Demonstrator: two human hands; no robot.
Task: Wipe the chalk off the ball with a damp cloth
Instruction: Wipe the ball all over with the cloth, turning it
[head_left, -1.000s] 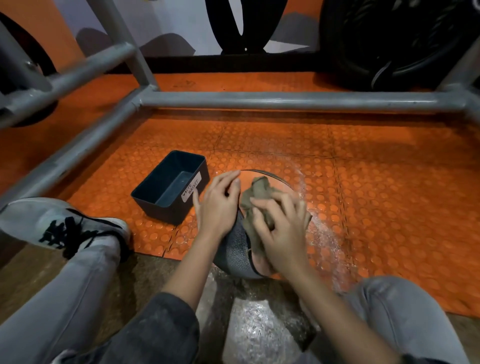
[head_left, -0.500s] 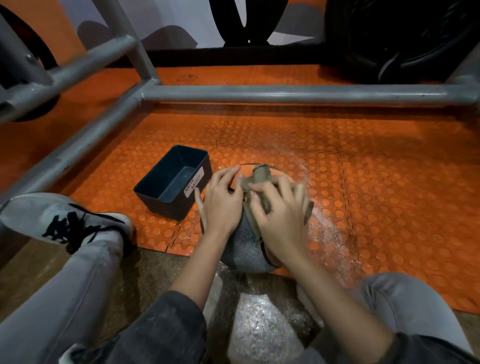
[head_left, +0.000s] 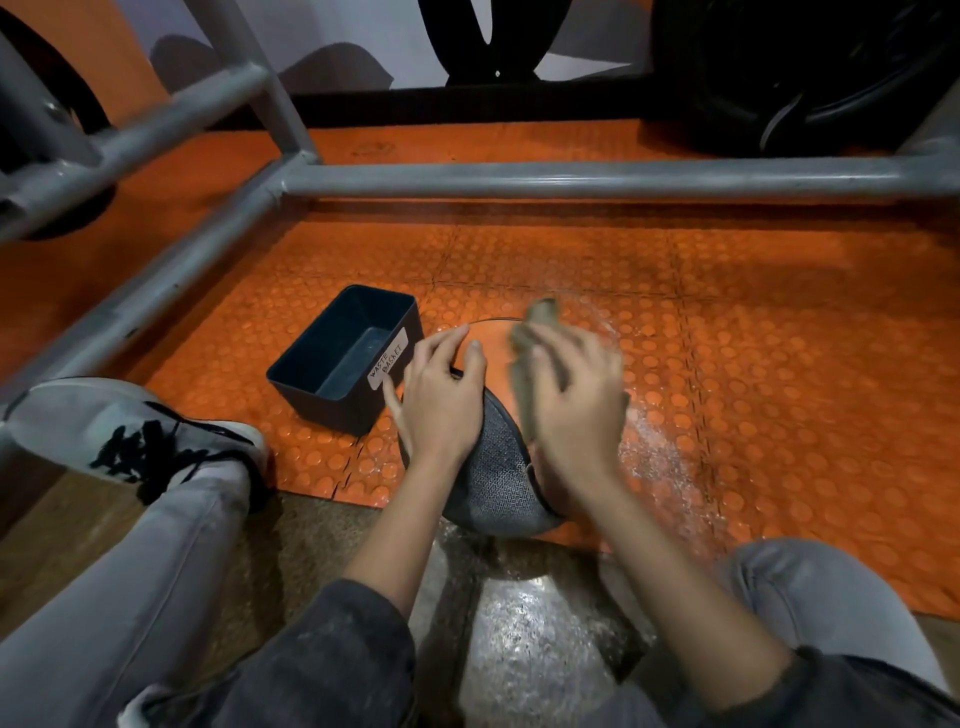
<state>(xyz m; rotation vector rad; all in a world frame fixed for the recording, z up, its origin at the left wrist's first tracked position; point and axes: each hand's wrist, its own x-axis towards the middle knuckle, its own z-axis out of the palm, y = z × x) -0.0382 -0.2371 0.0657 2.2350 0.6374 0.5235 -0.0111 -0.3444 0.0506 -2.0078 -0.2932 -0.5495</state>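
Note:
A ball (head_left: 498, 467) with an orange panel and a grey textured panel sits on the floor between my knees. My left hand (head_left: 441, 400) rests on its left side, fingers spread and lightly curved over the surface. My right hand (head_left: 576, 410) presses a crumpled grey-green cloth (head_left: 530, 338) against the ball's top right; the hand and cloth are blurred by motion. Most of the orange panel is hidden under both hands.
A dark bin labelled "waste basket" (head_left: 345, 358) stands just left of the ball on the orange studded mat (head_left: 727, 322). White chalk dust (head_left: 654, 447) lies on the mat right of the ball. A grey metal rack frame (head_left: 571, 179) crosses behind. My sneaker (head_left: 130, 431) is at left.
My right hand has slid the cloth up and away over the ball's top. My left hand stays on the ball's left side.

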